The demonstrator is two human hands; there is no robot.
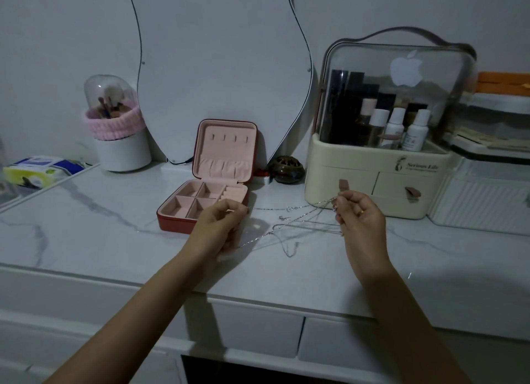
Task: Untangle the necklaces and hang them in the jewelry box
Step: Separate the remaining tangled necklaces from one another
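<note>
Both hands up over marble top (86,228), pulling tangled chains (292,220) apart btwn them. L hand (222,226) fingers curled, pinching one thin chain end at fingertips, just in front of box (206,200); a 2nd strand runs under the palm toward the tangle. R hand (358,214) also curled, pinching a bunch of chain w/ what looks like a small pendant at thumb/index; ring on one finger. Chains stretched roughly level from L to R, several strands fanning out from R hand, loops sagging down to the top in the middle, a small clasp or charm mid-strand. How many necklaces: can't tell, too thin and dim.

Box open, red outside, pink lining, lid upright leaning on mirror (223,68); four hooks in lid bare, gathered pocket below them, tray compartments look bare.

Other stuff: cream organizer (372,188) w/ clear dome and bottles on R, touching nothing of the chains from what shows; small dark round pot (286,170) btwn box and organizer; brush holder (120,142) w/ pink band at L back; tissue pack (40,170) far L. Drawers (258,329) below the front edge.
</note>
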